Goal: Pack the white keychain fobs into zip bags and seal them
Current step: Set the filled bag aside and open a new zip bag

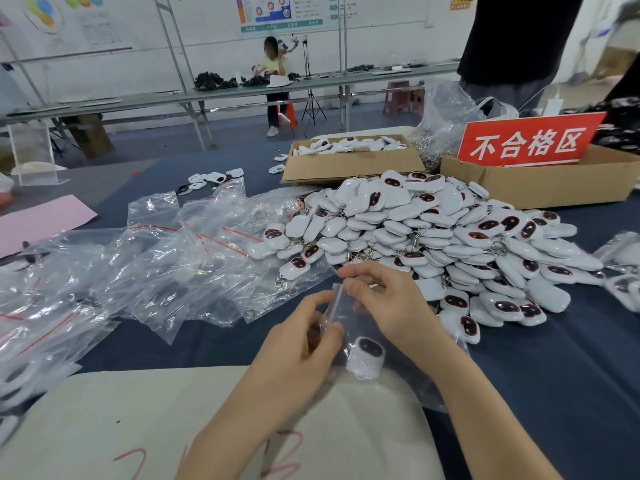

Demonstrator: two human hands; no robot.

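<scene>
A pile (450, 244) of white fobs is lying on the tabletop (554, 393) just beyond our hands and to their right, and its near edge is reaching close to our right wrist. On the left, a heap of empty bags (180, 258) with red zip lines is spreading toward the left edge, its nearest corner lying close to our left hand (298, 341). Behind the pile an open box (353, 164) is holding more fobs. Beside it a second box (554, 188) is carrying a red sign (530, 142), with a person (519, 46) in black standing behind it. A pink sheet (38, 220) is lying far left. A pale board (138, 410) with red scribbles is sitting under our forearms at the near edge.

We are holding one bag (338, 301) between both hands. Our left hand is pinching the bag's left side with thumb and curled fingers. Our right hand (384, 306) is gripping the bag's top between thumb and forefinger, with the other fingers bent. One fob (366, 356) is sitting low inside this bag, dark face toward us, just right of our left hand. We cannot tell whether the zip is closed.

Bare tabletop is stretching to the right of our right forearm, below the pile. A narrower bare strip is running between the empty bags and the board.
</scene>
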